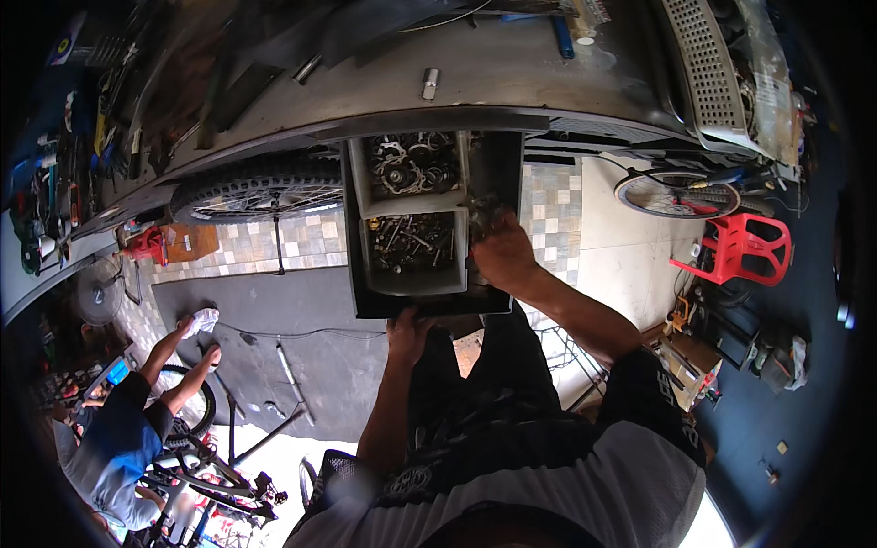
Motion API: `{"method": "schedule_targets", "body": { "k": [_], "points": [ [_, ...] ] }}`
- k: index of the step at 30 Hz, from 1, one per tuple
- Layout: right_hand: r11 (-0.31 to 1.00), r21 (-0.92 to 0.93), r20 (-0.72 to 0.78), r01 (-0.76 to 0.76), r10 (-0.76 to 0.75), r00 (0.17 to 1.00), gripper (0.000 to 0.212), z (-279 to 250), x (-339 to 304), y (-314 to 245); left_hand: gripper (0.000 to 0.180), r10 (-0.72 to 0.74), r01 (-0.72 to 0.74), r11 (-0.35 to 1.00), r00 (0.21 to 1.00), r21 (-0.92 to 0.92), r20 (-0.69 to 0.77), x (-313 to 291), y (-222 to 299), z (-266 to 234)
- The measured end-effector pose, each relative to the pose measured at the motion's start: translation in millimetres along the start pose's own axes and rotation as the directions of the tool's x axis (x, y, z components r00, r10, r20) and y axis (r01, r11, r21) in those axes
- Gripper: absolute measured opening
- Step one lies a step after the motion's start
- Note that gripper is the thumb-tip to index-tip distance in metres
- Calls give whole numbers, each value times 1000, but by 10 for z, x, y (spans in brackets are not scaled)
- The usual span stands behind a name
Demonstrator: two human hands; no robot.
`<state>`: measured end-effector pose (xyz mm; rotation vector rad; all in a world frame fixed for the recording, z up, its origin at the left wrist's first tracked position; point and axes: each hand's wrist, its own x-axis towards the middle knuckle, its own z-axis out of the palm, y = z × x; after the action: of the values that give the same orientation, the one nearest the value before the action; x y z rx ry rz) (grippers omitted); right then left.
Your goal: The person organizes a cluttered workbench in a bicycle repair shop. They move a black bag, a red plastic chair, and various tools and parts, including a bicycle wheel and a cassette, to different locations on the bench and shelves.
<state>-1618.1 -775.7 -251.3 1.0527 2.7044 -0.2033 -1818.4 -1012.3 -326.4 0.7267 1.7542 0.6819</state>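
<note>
One drawer (448, 305) surrounds the right fingers (499, 232) and meets the left fingers (401, 322).

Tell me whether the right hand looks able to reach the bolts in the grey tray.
Probably yes: the right hand is just right of the bolts; the grey tray's side wall stands between, but their top looks uncovered.

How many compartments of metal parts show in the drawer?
2: the far compartment and the near compartment, both left in the drawer. The right hand partly hides its right side; others possible.
</note>
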Motion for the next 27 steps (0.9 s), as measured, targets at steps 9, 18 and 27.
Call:
{"method": "schedule_targets", "body": {
  "k": [9,18,27],
  "points": [
    [963,266,-392,40,70,917,58,-223,858,-90,41,-57,48,990,996,129,65,-5,167,-48],
    [881,470,14,-58,58,998,70,-49,867,-381,24,-447,318,379,885,-869,128,79,378,44],
    [958,280,-159,-68,116,980,86,-77,1662,-116,24,-183,204,758,978,-619,98,74,-165,63]
  ]
}}
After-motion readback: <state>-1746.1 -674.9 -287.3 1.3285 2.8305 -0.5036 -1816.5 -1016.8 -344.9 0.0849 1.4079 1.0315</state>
